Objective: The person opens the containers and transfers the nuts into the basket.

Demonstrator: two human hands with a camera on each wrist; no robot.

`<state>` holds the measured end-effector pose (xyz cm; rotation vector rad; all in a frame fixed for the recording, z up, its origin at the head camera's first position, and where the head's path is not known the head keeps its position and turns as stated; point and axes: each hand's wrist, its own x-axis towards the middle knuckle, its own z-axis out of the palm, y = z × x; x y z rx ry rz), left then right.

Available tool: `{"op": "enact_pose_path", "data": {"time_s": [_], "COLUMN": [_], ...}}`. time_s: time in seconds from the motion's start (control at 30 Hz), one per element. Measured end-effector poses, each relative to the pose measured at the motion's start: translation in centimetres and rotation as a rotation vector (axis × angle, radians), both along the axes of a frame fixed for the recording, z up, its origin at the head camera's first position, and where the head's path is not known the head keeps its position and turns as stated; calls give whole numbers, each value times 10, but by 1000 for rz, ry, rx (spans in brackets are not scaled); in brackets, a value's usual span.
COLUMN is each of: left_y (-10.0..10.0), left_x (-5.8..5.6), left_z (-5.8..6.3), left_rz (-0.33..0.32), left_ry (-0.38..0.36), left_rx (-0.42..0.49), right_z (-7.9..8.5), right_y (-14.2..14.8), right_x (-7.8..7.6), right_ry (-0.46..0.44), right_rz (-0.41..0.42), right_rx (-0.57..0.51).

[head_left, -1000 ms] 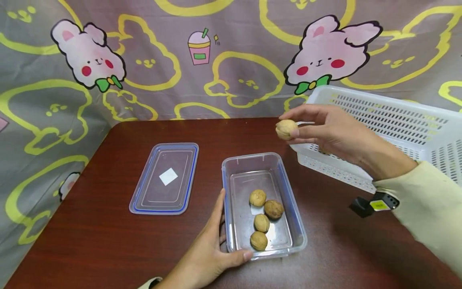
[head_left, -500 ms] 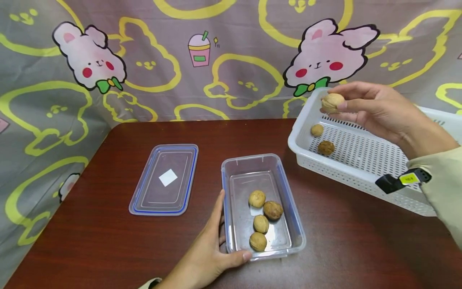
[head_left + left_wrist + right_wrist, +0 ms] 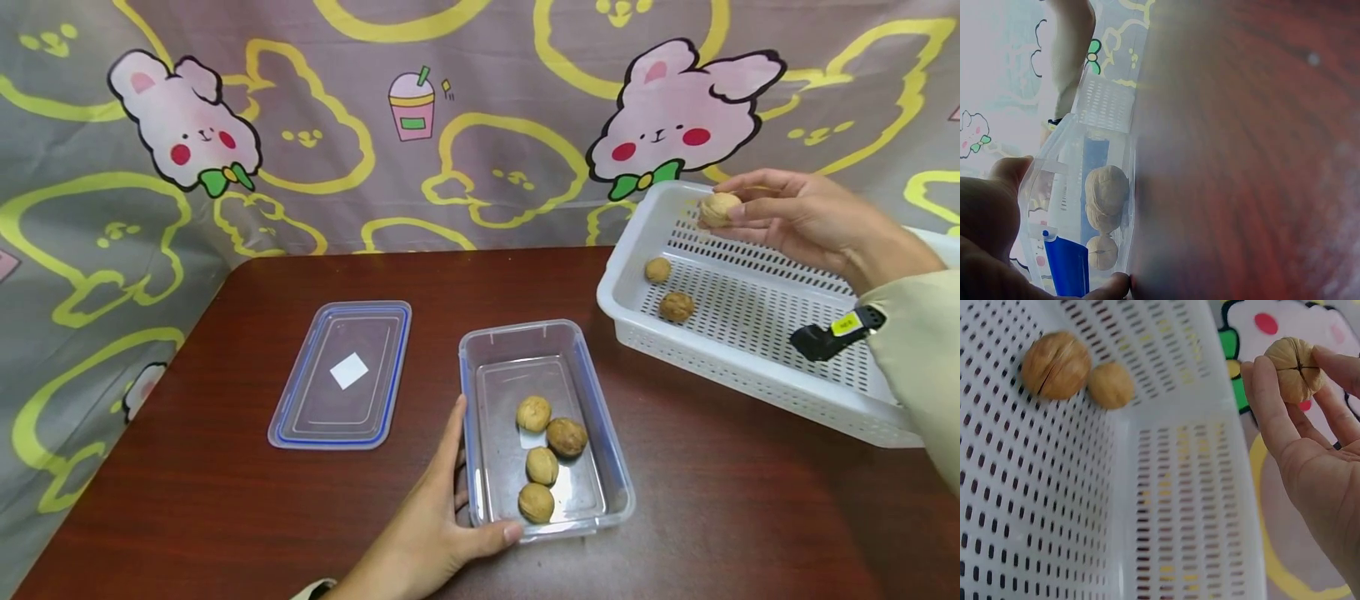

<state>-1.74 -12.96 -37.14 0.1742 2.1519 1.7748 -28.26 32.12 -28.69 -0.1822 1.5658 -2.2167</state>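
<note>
In the head view my right hand (image 3: 813,218) pinches a pale walnut (image 3: 720,210) between thumb and fingertips, above the far side of a white perforated basket (image 3: 742,387). The right wrist view shows a dark cross-shaped crack on this walnut (image 3: 1296,370). Down in the basket lie a darker walnut (image 3: 677,307) and a smaller pale one (image 3: 657,270). My left hand (image 3: 431,521) holds the near left corner of a clear plastic container (image 3: 517,375), thumb at its front rim and fingers along its left side. Several walnuts (image 3: 542,465) lie in that container.
A clear lid (image 3: 315,417) with a blue seal and a white square label lies on the dark red table (image 3: 187,467), left of the container. Behind the table hangs a cartoon-print cloth (image 3: 495,75). A black strap device (image 3: 832,335) sits at my right wrist.
My right hand has moved right with the walnut, from beside the basket's left end to over it, uncovering the two walnuts inside. My left hand and the container have stayed put.
</note>
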Motion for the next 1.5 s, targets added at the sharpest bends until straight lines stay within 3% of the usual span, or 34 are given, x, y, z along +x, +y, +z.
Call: {"op": "enact_pose_path", "data": {"time_s": [0.17,0.3,0.47,0.67,0.93,1.13,1.5], "left_y": [0,0,1,1,0,0,0], "left_x": [0,0,1,1,1,0,0], "left_z": [0,0,0,0,0,0,1], "left_rz": [8,8,18,21,15,10,15], "left_ry": [18,17,23,22,17,13,16], "left_rx": [-29,-29,-46,-41,-39,-31,-51], "right_z": [-11,-18,-28,-39,-47,-49,-50], "right_y": [7,6,3,-1,-5,-6,-9], "right_x": [-4,-7,-11,-11,-13,-13,-13], "right_ry": [-16,-31,-10,10,-44,-20,-18], "right_rz": [-18,-22,22,85,128,158,157], "right_rx": [75,242,478,612,707,789,816]}}
